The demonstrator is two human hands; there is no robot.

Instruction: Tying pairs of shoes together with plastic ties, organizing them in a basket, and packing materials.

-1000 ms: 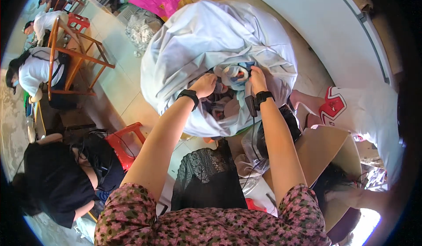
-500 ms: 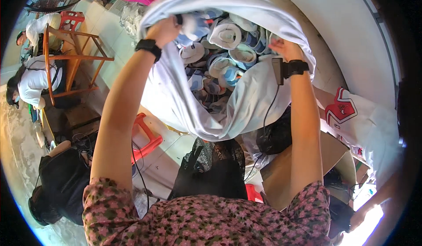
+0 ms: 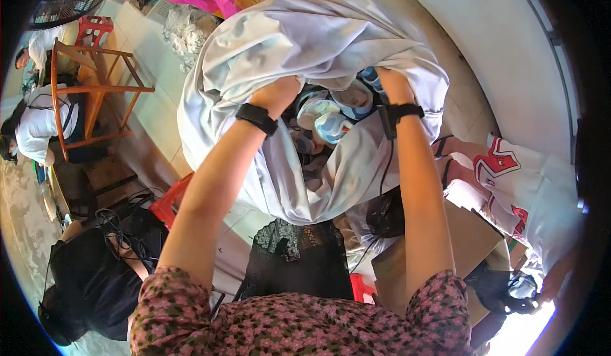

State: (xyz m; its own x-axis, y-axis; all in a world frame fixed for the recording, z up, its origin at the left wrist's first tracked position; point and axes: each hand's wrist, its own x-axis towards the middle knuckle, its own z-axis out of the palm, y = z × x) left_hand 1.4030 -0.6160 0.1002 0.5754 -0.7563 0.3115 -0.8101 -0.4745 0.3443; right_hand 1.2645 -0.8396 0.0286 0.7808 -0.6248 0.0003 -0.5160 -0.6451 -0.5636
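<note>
While both fists clench the rim of the big pale grey cloth sack [image 3: 318,44], left hand [image 3: 277,95] and right hand [image 3: 393,83] draw its mouth together over the rolled garments [image 3: 331,117] inside.

Both hands grip the mouth of a cloth sack [image 3: 305,44]: the left hand [image 3: 278,94] on its left edge, the right hand [image 3: 393,82] on its right. Between them, inside, lie rolled bundles [image 3: 331,117]. A cardboard box [image 3: 468,241] sits below the right grip.

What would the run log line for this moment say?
left hand: gripping sack rim | right hand: gripping opposite rim | sack: white cloth, held up, mouth open | inside: rolled clothes
</note>
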